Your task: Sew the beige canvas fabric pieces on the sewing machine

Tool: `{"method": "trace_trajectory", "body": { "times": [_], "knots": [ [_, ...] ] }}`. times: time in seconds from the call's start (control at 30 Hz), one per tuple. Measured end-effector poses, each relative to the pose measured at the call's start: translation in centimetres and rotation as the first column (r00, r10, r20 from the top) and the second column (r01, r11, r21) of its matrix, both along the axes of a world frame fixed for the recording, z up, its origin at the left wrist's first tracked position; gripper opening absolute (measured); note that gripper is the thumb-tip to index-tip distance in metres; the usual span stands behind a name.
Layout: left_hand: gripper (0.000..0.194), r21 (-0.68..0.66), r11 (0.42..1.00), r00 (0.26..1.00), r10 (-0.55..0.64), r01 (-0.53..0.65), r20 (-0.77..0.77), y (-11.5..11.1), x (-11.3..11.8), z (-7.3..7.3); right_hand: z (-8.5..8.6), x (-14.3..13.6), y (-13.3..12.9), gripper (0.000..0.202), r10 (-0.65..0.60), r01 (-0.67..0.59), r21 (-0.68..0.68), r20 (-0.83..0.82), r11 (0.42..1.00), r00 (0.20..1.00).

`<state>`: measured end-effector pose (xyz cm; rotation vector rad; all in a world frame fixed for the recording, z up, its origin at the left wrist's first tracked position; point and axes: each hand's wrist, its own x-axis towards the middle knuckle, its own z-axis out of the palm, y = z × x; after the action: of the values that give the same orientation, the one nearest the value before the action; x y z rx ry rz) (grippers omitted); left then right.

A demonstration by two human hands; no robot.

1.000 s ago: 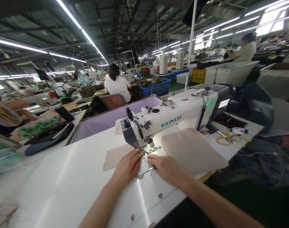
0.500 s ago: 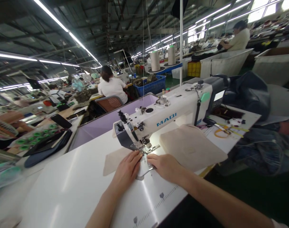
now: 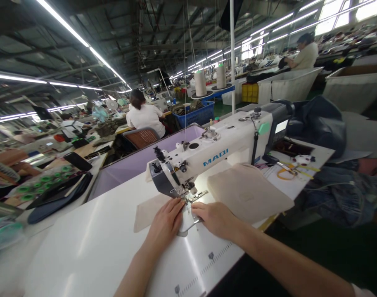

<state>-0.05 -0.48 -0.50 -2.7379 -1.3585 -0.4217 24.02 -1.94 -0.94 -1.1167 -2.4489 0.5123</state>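
Observation:
A white sewing machine (image 3: 216, 154) with blue lettering stands on the white table. At its needle area, my left hand (image 3: 165, 218) lies over a beige fabric piece (image 3: 145, 212), its fingers together and their tips beside the presser foot (image 3: 188, 199). My right hand (image 3: 217, 218) is at the opposite side of the needle, fingers curled and pressed together above the metal needle plate (image 3: 188, 222). What its fingertips hold is hidden. Behind the right hand, a stack of beige fabric (image 3: 250, 194) rests under and beside the machine arm.
Scissors (image 3: 289, 168) and small tools lie at the table's right end. Thread cones (image 3: 200, 83) stand on a blue holder behind the machine. A lilac-lined bin (image 3: 123, 175) borders the far table edge. A co-worker in white (image 3: 145, 115) sits beyond it.
The view has shifted slightly, so the background appears moved a little. Both hands stay at the needle in nearly the same pose, with no clear movement of the fabric.

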Motion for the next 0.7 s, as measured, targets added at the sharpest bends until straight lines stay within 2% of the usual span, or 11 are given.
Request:
{"method": "trace_trajectory", "body": {
  "times": [0.43, 0.57, 0.7],
  "knots": [
    [0.036, 0.039, 0.998, 0.998, 0.056, -0.056, -0.004, 0.0, 0.2, -0.4, -0.4, -0.1, 0.2, 0.037, -0.003, 0.003, -0.007, -0.007, 1.000, 1.000],
    [0.033, 0.025, 0.994, 0.994, 0.108, -0.107, -0.034, -0.3, 0.7, 0.4, -0.4, -0.1, 0.3, 0.038, -0.001, 0.001, -0.002, -0.018, 1.000, 1.000],
    [0.033, -0.069, 0.988, 0.990, 0.138, -0.138, 0.001, -1.3, 1.3, 1.0, -0.2, 0.0, 0.1, 0.034, -0.002, 0.002, -0.019, -0.019, 1.000, 1.000]
  ]
}}
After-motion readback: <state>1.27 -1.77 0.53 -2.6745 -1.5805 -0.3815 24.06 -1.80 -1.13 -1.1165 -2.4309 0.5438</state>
